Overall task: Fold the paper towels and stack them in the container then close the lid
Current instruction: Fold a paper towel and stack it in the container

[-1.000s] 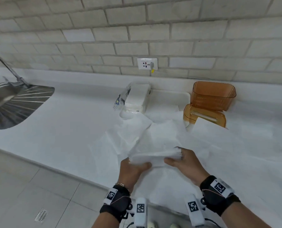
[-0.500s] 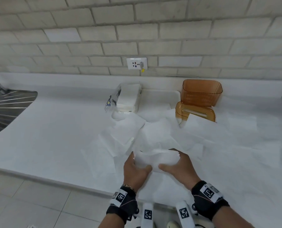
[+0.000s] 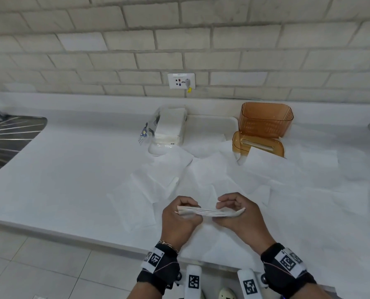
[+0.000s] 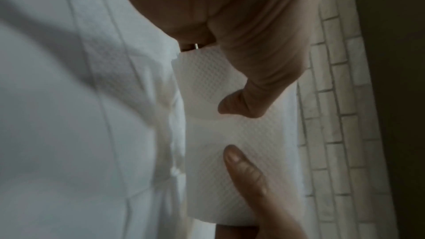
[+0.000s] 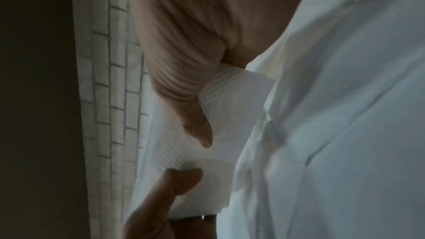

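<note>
head view: both hands [image 3: 180, 221] pinch folded towel [image 3: 210, 211] edges

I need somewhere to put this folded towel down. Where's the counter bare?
Bare counter lies left, between the sink and the loose sheets. Centre and right are crowded: sheets run up to the towel pack and the amber lid. Behind it, the container stands open.

Amber container [image 3: 266, 121]; white waffle-embossed towel [image 4: 241, 143]
</note>
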{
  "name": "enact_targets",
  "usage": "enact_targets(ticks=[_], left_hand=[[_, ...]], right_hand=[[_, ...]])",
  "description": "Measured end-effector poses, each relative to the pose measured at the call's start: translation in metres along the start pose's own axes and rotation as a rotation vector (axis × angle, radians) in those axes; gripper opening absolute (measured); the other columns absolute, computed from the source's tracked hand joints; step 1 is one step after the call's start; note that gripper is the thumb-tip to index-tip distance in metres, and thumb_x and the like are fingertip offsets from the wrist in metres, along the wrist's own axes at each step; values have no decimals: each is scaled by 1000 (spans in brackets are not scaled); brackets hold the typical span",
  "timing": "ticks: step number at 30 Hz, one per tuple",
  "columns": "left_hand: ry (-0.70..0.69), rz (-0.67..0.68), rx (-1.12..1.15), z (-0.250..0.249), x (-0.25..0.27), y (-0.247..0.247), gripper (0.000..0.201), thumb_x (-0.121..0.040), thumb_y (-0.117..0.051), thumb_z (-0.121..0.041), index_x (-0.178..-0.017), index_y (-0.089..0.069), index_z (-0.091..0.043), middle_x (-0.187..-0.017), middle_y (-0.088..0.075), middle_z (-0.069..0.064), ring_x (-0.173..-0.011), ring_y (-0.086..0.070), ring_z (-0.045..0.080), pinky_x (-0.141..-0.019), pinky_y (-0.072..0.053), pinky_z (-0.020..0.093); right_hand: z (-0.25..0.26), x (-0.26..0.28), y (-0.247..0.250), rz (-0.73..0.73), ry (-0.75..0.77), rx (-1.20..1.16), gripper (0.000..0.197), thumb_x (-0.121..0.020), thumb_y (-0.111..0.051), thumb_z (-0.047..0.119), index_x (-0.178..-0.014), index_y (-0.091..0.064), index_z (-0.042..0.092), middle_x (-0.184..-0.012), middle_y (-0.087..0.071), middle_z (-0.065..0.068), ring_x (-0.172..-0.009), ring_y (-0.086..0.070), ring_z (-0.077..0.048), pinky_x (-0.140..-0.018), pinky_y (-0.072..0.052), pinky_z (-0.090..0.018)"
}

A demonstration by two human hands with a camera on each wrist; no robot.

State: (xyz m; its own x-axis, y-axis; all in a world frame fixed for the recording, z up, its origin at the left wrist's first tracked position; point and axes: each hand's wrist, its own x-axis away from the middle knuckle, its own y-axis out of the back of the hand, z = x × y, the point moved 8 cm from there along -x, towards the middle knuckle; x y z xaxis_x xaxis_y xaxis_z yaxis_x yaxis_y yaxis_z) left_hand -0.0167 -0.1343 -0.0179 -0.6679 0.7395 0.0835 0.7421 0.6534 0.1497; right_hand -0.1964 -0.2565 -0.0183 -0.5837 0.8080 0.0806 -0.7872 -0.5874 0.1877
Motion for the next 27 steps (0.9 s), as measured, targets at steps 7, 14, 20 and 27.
enact_targets(ticks=[7, 14, 20, 27], left_hand=[[103, 15, -32, 16, 4, 3, 37, -59, -79, -4, -85, -72, -28, -83, -76, -5, -80, -73, 18, -68, -60, 29], [40, -7, 82, 5, 0, 17, 34, -58, -73, 1, -84, -71, -21, -84, -74, -3, -74, -67, 12, -63, -55, 25], [71, 58, 12, 20, 3, 12, 38, -65, -74, 9, -81, -73, -26, -84, -74, -10, -79, -68, 9, -68, -55, 22], [-62, 216, -235, 0, -6, 31, 31, -71, -89, -11, -91, -77, -31, -82, -78, -13, -68, -72, 7, -64, -58, 24]], right_hand=[[-9, 6, -4, -24, -36, 49, 51, -64, -100, 14, -102, -74, 36, -102, -74, 21, -95, -68, -3, -76, -54, -18], [-7, 8, -2, -69, -35, 11, 50, -62, -101, 14, -100, -74, 33, -102, -76, 11, -91, -71, -6, -78, -60, -24], [-24, 17, 1, -98, -66, 23, 35, -66, -99, 10, -93, -77, 19, -91, -79, 9, -82, -71, -3, -73, -52, -13], [26, 11, 8, -36, 29, -60, 19, -73, -93, 12, -90, -83, 15, -93, -82, 0, -90, -76, -15, -80, -58, -22]])
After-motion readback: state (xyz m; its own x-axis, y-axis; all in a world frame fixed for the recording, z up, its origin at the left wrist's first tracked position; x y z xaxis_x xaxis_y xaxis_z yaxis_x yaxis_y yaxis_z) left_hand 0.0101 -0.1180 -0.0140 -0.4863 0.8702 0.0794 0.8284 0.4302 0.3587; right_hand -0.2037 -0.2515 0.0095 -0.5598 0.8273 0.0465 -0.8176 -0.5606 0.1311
